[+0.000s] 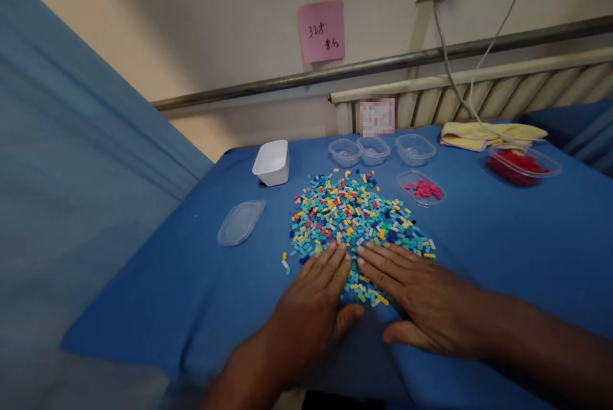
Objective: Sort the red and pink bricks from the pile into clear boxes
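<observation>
A wide heap of small plastic building bricks (pixel 354 205) in blue, teal, yellow, white and red is spread over the blue cloth. My left hand (pixel 318 295) lies palm down on the near left part of the heap, fingers stretched out. Beside it, my right hand (pixel 416 298) rests the same way on the near right part, its fingers extended. A narrow strip of bricks shows between the two hands. Neither hand grips anything that I can see; bricks under the palms are hidden.
Behind the heap stand a white tub (pixel 272 162) and clear containers (pixel 416 150). At left lies a clear lid (pixel 241 223). On the right are a lid with pink-red pieces (pixel 424 189), a container of red pieces (pixel 520 166) and a yellow cloth (pixel 488 135) with a cable across it.
</observation>
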{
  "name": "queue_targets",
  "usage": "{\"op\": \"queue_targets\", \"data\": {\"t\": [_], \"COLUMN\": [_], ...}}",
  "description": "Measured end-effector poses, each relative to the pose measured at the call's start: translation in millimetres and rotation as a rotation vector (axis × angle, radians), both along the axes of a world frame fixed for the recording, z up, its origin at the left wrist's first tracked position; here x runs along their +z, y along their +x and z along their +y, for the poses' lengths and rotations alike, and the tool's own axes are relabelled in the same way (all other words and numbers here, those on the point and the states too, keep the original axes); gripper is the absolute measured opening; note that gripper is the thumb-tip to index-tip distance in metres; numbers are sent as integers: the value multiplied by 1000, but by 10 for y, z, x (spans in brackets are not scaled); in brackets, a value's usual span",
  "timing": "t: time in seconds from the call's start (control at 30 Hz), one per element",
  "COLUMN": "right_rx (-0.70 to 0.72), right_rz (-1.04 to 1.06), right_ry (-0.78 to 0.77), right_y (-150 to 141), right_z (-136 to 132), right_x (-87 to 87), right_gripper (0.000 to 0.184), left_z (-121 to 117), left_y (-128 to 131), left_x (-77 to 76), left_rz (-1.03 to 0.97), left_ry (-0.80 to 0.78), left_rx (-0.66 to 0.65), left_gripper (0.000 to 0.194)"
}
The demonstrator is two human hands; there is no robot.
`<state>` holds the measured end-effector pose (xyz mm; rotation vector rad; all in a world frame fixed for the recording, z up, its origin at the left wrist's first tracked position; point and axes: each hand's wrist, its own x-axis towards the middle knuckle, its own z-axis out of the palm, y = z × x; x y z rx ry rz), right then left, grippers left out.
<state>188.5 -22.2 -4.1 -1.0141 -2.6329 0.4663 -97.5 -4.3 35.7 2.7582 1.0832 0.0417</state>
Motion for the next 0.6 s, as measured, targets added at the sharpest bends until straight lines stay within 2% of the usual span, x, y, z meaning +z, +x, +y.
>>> {"op": "queue_targets", "data": {"t": [0.1,0.23,0.4,0.5,0.6], "right_rx": [15,-6,-112,-163,-133], "right_rz": [13,32,70,59,25], "right_ry": [26,122,230,218,192], "right_y": [19,5,53,118,130], "right_z": [-59,-38,74,123,134], "right_x": [-70,-145,-151,-170,-199], "right_gripper": [100,99,91,89,87], "left_z": [-104,-88,-10,35,99], "left_y": [37,75,11,-45,-57], "left_x": [-88,-154,-126,-120,-124], "left_rz": [-27,4,37,19,34], "left_ry": [27,58,87,52,33], "left_rx": [-22,-22,83,131,159], "left_gripper": [79,78,76,77,76]}}
